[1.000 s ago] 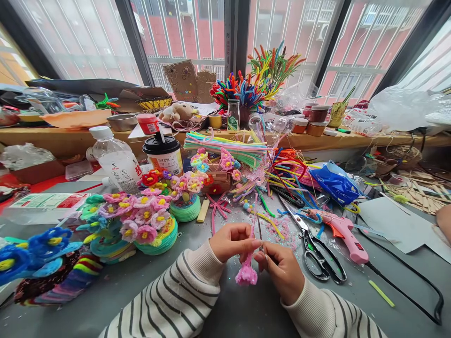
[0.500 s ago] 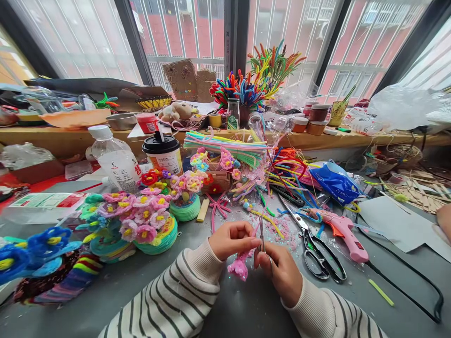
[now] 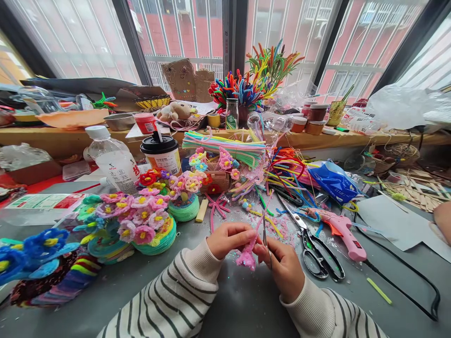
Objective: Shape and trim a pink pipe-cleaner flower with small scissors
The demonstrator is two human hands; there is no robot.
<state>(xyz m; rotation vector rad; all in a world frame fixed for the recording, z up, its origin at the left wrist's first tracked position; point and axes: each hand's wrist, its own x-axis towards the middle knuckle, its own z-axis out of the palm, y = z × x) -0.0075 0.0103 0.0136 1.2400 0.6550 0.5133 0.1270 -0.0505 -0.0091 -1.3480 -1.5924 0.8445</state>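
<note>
Between the fingers of my left hand (image 3: 232, 239) is a pink pipe-cleaner flower (image 3: 246, 258), its fuzzy head hanging below and its stem rising past the fingertips. My right hand (image 3: 282, 265) grips a small pair of scissors (image 3: 264, 230), blades pointing up beside the pink stem. Both hands are close together over the grey table. Pink fluff clippings (image 3: 282, 225) are scattered just beyond them. Fingers partly hide the scissor handles and the middle of the flower.
Finished pipe-cleaner flowers (image 3: 144, 218) stand in pots at left, before a plastic bottle (image 3: 114, 162) and a lidded cup (image 3: 162, 157). Large black-handled scissors (image 3: 315, 249) and a pink glue gun (image 3: 343, 232) with its cord lie at right. Another person's arm (image 3: 443, 220) shows at the right edge.
The pink flower has risen slightly and shifted right, its stem now standing up by the scissor blades. The scissors have tilted a little; both hands stay close together.
</note>
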